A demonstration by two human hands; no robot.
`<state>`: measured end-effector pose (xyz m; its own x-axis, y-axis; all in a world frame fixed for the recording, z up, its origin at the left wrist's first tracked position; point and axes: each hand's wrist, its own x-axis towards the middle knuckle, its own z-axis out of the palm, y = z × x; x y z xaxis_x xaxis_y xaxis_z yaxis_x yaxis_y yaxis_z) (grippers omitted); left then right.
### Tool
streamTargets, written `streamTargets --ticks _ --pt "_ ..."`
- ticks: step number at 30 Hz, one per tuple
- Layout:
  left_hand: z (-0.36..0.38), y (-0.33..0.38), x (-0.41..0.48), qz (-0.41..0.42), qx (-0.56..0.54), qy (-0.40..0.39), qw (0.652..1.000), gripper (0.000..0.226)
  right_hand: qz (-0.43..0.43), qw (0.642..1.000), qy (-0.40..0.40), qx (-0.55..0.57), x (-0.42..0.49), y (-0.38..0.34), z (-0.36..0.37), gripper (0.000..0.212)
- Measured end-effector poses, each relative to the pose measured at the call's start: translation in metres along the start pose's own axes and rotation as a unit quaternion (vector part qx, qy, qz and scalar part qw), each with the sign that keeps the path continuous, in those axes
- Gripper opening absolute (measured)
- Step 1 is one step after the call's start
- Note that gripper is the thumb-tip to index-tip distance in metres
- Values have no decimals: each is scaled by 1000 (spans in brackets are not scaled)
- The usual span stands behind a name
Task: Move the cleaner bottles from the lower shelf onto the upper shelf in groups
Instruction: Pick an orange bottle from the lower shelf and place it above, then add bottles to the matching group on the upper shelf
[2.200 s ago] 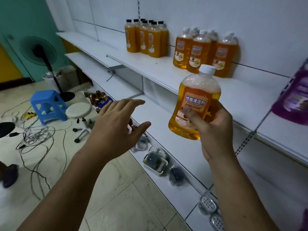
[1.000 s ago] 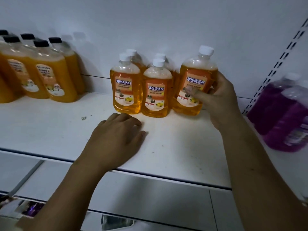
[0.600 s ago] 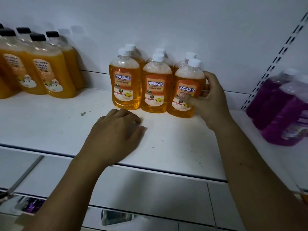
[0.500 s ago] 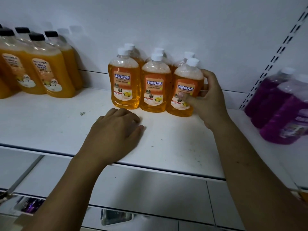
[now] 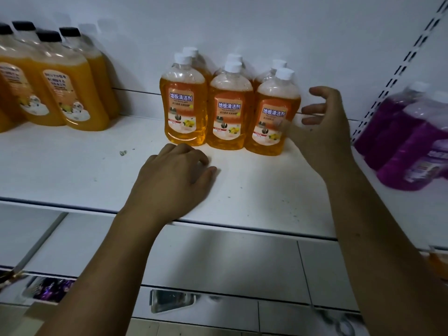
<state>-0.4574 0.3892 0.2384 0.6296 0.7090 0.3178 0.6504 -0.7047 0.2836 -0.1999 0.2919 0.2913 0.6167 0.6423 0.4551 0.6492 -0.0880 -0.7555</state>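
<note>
Let go just now on the shelf [image 5: 72, 175], the bottle [image 5: 272, 117] stands upright, cap up, label forward, rightmost in the front row of six bottles [image 5: 228, 112] by the wall [image 5: 266, 25]. Right hand [image 5: 322, 132] hangs just beside it, fingers spread, holding nothing. Left hand [image 5: 172, 180] rests palm-down on the shelf, fingers loosely bent, empty.
</note>
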Motion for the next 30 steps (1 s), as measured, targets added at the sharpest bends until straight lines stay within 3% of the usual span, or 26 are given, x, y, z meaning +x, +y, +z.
streamTargets --ticks 8,14,22,30 --pt "-10 31 -31 23 -103 59 993 37 -43 993 -56 -95 -98 28 -80 47" --pt "20 149 -81 143 -140 64 978 39 -49 987 -50 -144 -182 77 -187 46" --pt "111 331 -136 224 -159 -40 961 41 26 981 -20 -192 -276 172 -342 45" --pt "197 428 -135 229 -112 -128 958 45 80 973 -30 -217 -286 263 -423 47"
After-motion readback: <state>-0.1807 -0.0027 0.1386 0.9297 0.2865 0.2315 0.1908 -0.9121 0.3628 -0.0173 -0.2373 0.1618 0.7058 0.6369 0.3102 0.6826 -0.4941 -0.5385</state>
